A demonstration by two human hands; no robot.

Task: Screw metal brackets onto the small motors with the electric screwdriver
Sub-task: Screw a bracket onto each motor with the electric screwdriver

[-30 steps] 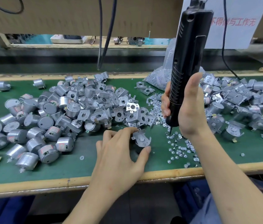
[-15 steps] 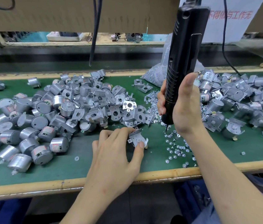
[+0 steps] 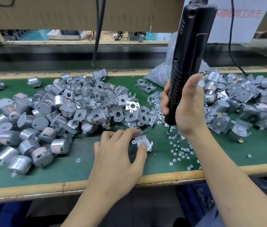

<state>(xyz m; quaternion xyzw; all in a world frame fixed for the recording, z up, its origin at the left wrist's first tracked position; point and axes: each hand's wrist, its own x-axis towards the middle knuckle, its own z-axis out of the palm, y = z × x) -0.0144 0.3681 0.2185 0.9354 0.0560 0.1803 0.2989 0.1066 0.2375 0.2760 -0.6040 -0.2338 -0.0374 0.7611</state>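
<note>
Thumb sliding onto the metal bracket (image 3: 141,140), the left hand (image 3: 118,159) is pinching it at lower middle while the right hand (image 3: 187,110), gripping the electric screwdriver (image 3: 190,51), is probably going for a screw (image 3: 168,132).

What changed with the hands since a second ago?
The left hand slid its thumb up from beside the bracket onto its flat face. Little else changed: its fingers stay on the bracket, the right hand keeps gripping the screwdriver upright, tip by the loose screws, and the motor piles lie as before.
</note>
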